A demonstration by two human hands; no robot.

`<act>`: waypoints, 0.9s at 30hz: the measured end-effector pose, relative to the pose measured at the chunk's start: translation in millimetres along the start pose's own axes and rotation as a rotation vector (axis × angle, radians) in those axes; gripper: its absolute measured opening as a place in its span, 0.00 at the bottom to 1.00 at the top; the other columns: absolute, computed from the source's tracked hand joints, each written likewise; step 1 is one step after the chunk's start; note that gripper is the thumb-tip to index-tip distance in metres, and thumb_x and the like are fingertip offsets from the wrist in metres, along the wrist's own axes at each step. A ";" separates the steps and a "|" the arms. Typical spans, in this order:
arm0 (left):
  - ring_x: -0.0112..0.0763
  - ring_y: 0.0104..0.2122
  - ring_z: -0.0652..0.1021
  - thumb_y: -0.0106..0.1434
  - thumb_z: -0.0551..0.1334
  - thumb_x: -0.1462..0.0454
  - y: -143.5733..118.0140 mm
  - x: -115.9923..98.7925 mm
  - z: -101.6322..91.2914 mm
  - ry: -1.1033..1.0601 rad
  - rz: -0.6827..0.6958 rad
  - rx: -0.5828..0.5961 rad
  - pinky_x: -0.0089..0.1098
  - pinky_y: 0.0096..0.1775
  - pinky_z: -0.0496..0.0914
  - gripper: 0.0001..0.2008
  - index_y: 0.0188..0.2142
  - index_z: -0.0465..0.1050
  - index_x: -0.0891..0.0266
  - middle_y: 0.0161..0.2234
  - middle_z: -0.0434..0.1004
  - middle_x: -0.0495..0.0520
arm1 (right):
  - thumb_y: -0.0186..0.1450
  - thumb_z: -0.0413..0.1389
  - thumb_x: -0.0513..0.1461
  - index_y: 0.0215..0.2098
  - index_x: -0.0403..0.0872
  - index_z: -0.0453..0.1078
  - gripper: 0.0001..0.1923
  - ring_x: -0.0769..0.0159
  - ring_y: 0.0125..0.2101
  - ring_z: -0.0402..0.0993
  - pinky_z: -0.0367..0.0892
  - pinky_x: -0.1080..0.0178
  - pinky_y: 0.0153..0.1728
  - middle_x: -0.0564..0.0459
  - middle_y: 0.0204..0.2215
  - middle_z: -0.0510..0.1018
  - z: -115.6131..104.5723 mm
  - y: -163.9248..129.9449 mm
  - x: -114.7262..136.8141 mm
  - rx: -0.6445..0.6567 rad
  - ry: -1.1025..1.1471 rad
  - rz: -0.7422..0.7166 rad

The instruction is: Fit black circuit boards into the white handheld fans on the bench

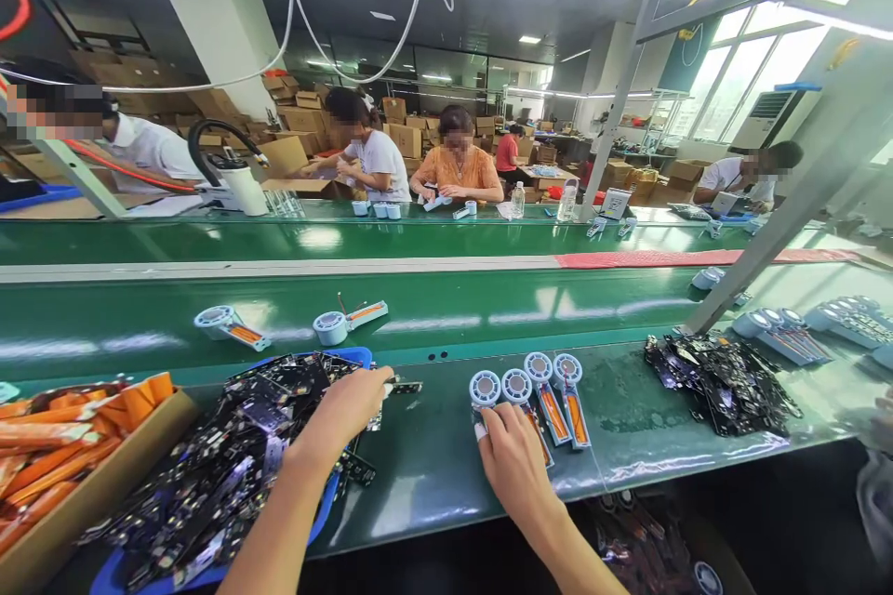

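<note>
Far left: a cardboard box [98, 493] of orange packs [48, 446] stands at the edge of the green surface [433, 474].

Just beside it, a blue tray [353, 356] is heaped with dark circuit boards [230, 456]. Your left hand [349, 409] lies on the right side of that heap, palm down. Its fingers curl together over the boards at the tray's right rim. You cannot tell whether they pinch one board; their tips are hidden. A few boards spill off the tray onto the surface under the hand.

Behind the tray, on the belt [488, 307], two fan units lie apart: one [227, 325] to the left, one [345, 321] to the right with red wires sticking up.

Centre: four fan units [551, 390] lie side by side on the surface, round heads away from you, handles toward you. Your right hand [516, 465] rests flat over the handles of the two left units. Its fingers are spread loosely, clamped on nothing. A white cot [480, 432] covers one fingertip, just below the leftmost head.

Right: a second pile of boards [718, 381] lies loose on the surface, well apart from your hands. Beyond it more fan units [781, 330] sit in rows.

Across the belt, other people sit at the far surface.
</note>
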State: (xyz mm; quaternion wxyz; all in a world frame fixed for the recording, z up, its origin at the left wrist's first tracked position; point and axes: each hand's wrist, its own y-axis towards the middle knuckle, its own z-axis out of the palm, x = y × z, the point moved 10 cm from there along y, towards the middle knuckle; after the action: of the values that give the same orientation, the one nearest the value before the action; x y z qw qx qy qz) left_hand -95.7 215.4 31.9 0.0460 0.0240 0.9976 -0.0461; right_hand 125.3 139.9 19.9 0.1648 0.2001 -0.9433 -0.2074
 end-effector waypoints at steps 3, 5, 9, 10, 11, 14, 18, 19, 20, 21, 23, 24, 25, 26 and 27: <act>0.49 0.38 0.83 0.61 0.55 0.72 -7.3 2.5 -1.5 -0.030 -0.055 -0.036 0.40 0.40 0.73 0.12 0.30 0.78 0.62 0.33 0.83 0.64 | 0.65 0.53 0.28 0.40 0.48 0.70 0.11 0.56 0.34 0.70 0.69 0.57 0.33 0.47 0.36 0.73 18.6 8.1 1.5 0.025 -0.091 0.000; 0.50 0.42 0.82 0.59 0.55 0.73 -12.1 7.2 -8.7 -0.066 -0.093 -0.106 0.42 0.46 0.72 0.13 0.29 0.77 0.63 0.35 0.83 0.66 | 0.62 0.52 0.25 0.36 0.48 0.70 0.13 0.56 0.32 0.69 0.67 0.58 0.31 0.47 0.35 0.73 27.3 6.6 -2.4 0.010 -0.151 0.010; 0.46 0.54 0.77 0.65 0.50 0.68 -30.5 18.8 -23.4 -0.190 -0.160 -0.282 0.41 0.55 0.69 0.16 0.44 0.76 0.64 0.49 0.80 0.66 | 0.62 0.49 0.22 0.34 0.48 0.69 0.16 0.58 0.33 0.69 0.66 0.59 0.33 0.48 0.35 0.74 27.2 1.3 -11.6 -0.027 -0.114 -0.030; 0.44 0.53 0.78 0.67 0.48 0.65 -36.8 20.3 -23.5 -0.238 -0.179 -0.320 0.39 0.54 0.70 0.17 0.47 0.74 0.64 0.49 0.81 0.65 | 0.64 0.48 0.23 0.35 0.48 0.69 0.16 0.58 0.34 0.70 0.66 0.59 0.34 0.48 0.36 0.75 24.5 0.9 -13.3 -0.027 -0.073 -0.051; 0.43 0.50 0.79 0.69 0.47 0.61 -43.2 20.5 -21.8 -0.325 -0.195 -0.360 0.38 0.52 0.71 0.18 0.47 0.72 0.63 0.47 0.82 0.63 | 0.65 0.48 0.24 0.36 0.48 0.69 0.16 0.59 0.35 0.70 0.66 0.59 0.36 0.48 0.37 0.76 21.5 0.8 -14.7 -0.022 -0.025 -0.073; 0.43 0.39 0.83 0.66 0.50 0.51 -59.8 9.2 2.6 -0.822 -0.227 -0.445 0.37 0.43 0.75 0.19 0.42 0.71 0.60 0.35 0.83 0.58 | 0.66 0.47 0.25 0.39 0.48 0.69 0.15 0.60 0.38 0.72 0.68 0.60 0.39 0.49 0.39 0.77 12.4 1.1 -19.7 0.001 0.136 -0.103; 0.37 0.24 0.78 0.58 0.57 0.47 -69.0 -49.8 72.3 -1.369 -0.236 -0.277 0.34 0.29 0.73 0.20 0.39 0.70 0.60 0.22 0.76 0.49 | 0.67 0.48 0.28 0.40 0.48 0.70 0.12 0.62 0.37 0.74 0.69 0.62 0.39 0.51 0.36 0.78 6.3 -3.8 -27.5 0.015 0.350 -0.023; 0.35 0.21 0.75 0.58 0.58 0.46 -71.5 -65.9 88.7 -1.413 -0.247 -0.218 0.33 0.26 0.71 0.21 0.39 0.70 0.60 0.20 0.72 0.47 | 0.68 0.49 0.30 0.40 0.48 0.70 0.11 0.63 0.36 0.75 0.70 0.63 0.38 0.51 0.35 0.79 6.6 -6.5 -30.2 0.017 0.416 0.021; 0.34 0.19 0.73 0.57 0.59 0.45 -74.5 -79.2 102.3 -1.434 -0.261 -0.176 0.32 0.24 0.68 0.22 0.39 0.71 0.60 0.18 0.69 0.45 | 0.68 0.50 0.31 0.40 0.48 0.71 0.09 0.64 0.35 0.75 0.70 0.64 0.37 0.52 0.34 0.79 7.8 -9.6 -33.0 0.021 0.487 0.072; 0.33 0.19 0.72 0.56 0.60 0.45 -77.4 -89.3 112.2 -1.445 -0.271 -0.155 0.31 0.23 0.67 0.23 0.40 0.72 0.61 0.18 0.69 0.44 | 0.67 0.51 0.32 0.41 0.48 0.71 0.09 0.64 0.34 0.76 0.70 0.64 0.36 0.52 0.34 0.79 9.5 -13.2 -35.4 0.028 0.558 0.124; 0.33 0.20 0.71 0.55 0.62 0.43 -81.8 -102.1 123.7 -1.457 -0.278 -0.130 0.31 0.24 0.66 0.26 0.42 0.74 0.62 0.20 0.69 0.45 | 0.67 0.52 0.33 0.44 0.47 0.72 0.10 0.65 0.33 0.76 0.72 0.65 0.36 0.52 0.34 0.80 12.8 -19.6 -36.5 0.053 0.665 0.189; 0.33 0.20 0.71 0.55 0.62 0.43 -82.8 -105.6 125.7 -1.467 -0.272 -0.121 0.31 0.24 0.65 0.28 0.43 0.75 0.62 0.20 0.69 0.45 | 0.66 0.53 0.33 0.46 0.47 0.73 0.12 0.64 0.34 0.76 0.72 0.64 0.37 0.51 0.35 0.80 13.5 -21.7 -34.6 0.072 0.693 0.191; 0.32 0.20 0.70 0.55 0.62 0.42 -83.1 -107.6 126.2 -1.477 -0.265 -0.108 0.30 0.24 0.64 0.28 0.42 0.75 0.63 0.20 0.68 0.45 | 0.66 0.52 0.32 0.47 0.47 0.73 0.13 0.63 0.35 0.76 0.72 0.63 0.38 0.51 0.36 0.80 13.2 -23.1 -31.3 0.092 0.705 0.172; 0.31 0.20 0.68 0.54 0.62 0.42 -82.8 -108.2 125.9 -1.486 -0.262 -0.093 0.29 0.24 0.63 0.28 0.39 0.76 0.63 0.19 0.67 0.44 | 0.66 0.52 0.32 0.47 0.48 0.73 0.14 0.63 0.37 0.76 0.73 0.63 0.40 0.50 0.36 0.80 11.8 -23.7 -27.7 0.111 0.707 0.143; 0.29 0.19 0.66 0.54 0.62 0.41 -82.3 -107.1 125.2 -1.492 -0.266 -0.079 0.29 0.24 0.61 0.27 0.36 0.76 0.63 0.18 0.64 0.43 | 0.65 0.52 0.31 0.48 0.48 0.73 0.15 0.62 0.38 0.76 0.73 0.62 0.41 0.50 0.36 0.80 9.4 -23.9 -24.7 0.126 0.705 0.111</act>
State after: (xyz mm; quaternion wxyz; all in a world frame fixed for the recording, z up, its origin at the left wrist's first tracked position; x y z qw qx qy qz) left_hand 17.8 117.0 -74.8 0.7034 -0.1356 0.6975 -0.0194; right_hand 150.4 134.1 -4.7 0.4782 0.2174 -0.8489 -0.0580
